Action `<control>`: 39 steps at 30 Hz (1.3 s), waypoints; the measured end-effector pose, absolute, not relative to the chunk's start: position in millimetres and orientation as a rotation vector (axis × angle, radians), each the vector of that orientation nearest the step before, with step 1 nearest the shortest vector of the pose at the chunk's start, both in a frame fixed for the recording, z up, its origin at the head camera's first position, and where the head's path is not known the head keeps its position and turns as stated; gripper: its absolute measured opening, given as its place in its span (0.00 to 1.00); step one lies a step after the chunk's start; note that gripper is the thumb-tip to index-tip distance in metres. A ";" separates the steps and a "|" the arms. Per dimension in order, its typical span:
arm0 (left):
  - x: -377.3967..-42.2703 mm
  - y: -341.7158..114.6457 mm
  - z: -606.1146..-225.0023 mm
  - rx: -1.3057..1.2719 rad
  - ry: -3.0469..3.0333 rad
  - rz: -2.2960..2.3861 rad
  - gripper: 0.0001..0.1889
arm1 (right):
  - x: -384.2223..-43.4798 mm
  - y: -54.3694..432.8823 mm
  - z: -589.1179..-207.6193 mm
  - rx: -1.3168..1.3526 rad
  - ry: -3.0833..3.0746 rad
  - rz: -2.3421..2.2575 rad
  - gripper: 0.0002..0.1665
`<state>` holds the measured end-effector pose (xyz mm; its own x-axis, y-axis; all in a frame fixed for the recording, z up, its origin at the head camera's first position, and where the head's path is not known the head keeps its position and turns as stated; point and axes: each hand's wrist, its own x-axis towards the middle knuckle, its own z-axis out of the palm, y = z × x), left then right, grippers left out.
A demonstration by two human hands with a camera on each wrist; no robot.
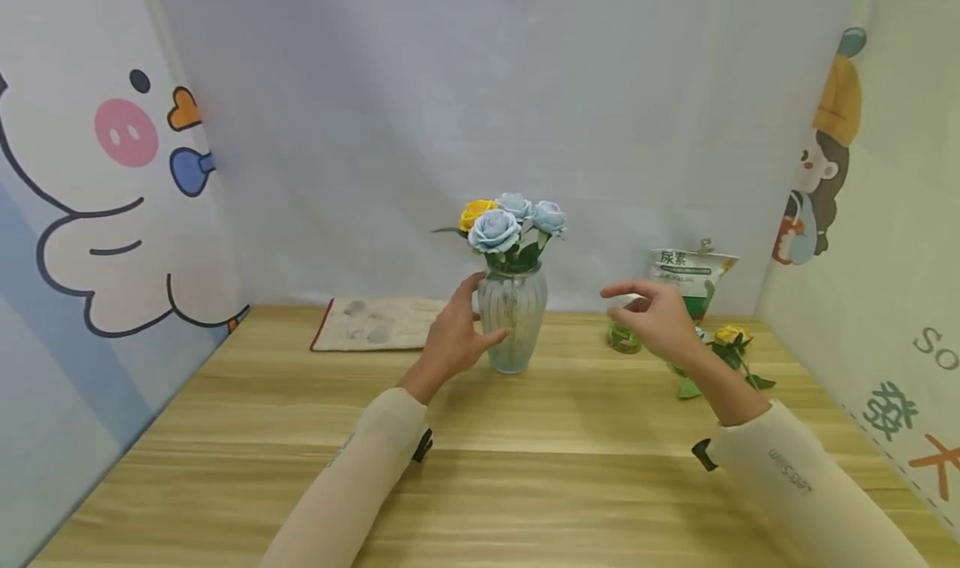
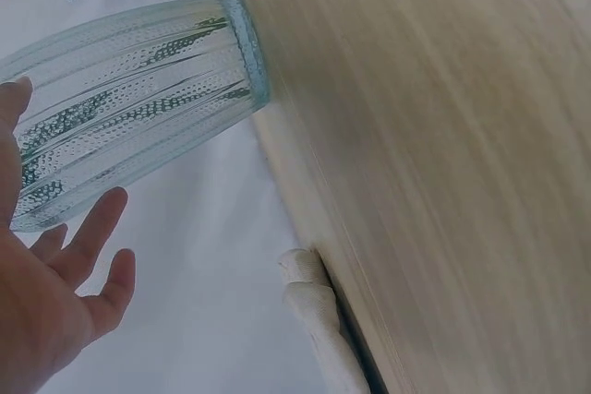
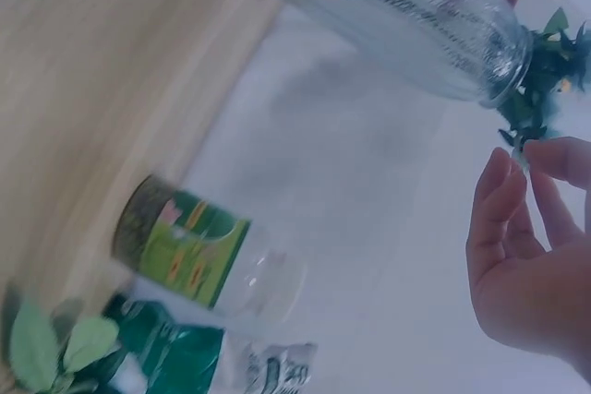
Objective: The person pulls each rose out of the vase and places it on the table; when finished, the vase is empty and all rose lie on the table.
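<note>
A ribbed clear glass vase point(image 1: 513, 318) stands on the wooden table, holding a yellow rose point(image 1: 476, 213) and three light blue roses point(image 1: 495, 231). My left hand point(image 1: 454, 328) grips the vase from its left side, thumb across the front and index finger near the neck. In the left wrist view, the other fingers point(image 2: 106, 228) spread below the glass, apart from it. My right hand point(image 1: 660, 322) hovers in the air to the right of the vase. Its thumb and index finger are bent toward each other, and in the head view nothing shows between them.
Behind my right hand stand a clear jar with a green label point(image 3: 189, 248) and a clipped white-and-green bag point(image 1: 688, 274). Loose flowers, among them a yellow rose point(image 1: 732, 334), lie on the right. A pale work glove point(image 1: 382, 322) lies left of the vase.
</note>
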<state>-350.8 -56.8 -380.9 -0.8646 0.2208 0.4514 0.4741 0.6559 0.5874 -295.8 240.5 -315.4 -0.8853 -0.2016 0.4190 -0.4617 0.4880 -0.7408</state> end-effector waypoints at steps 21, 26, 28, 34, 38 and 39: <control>-363.3 -49.6 -383.5 -0.592 -2.326 -1.130 0.49 | -305.8 162.4 -299.0 0.743 -2.401 1.290 0.15; -366.7 -46.0 -378.0 -0.600 -2.267 -1.187 0.44 | -300.6 153.5 -294.9 0.774 -2.403 1.408 0.15; -367.6 -46.3 -376.1 -0.620 -2.242 -1.214 0.43 | -296.4 149.5 -292.3 0.798 -2.396 1.453 0.15; -368.7 -48.7 -377.7 -0.629 -2.252 -1.264 0.44 | -285.7 139.2 -286.1 0.883 -2.347 1.456 0.14; -368.8 -47.9 -379.4 -0.633 -2.296 -1.266 0.46 | -282.5 137.7 -284.1 0.882 -2.325 1.449 0.13; -369.1 -47.4 -379.7 -0.639 -2.309 -1.263 0.48 | -282.1 137.9 -283.9 0.878 -2.323 1.446 0.13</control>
<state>-369.1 -47.4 -379.7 -0.8013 0.1875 0.5680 0.5795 0.4790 0.6594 -282.1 137.9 -283.9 -0.7810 -0.3517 0.5161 -0.6184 0.3194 -0.7180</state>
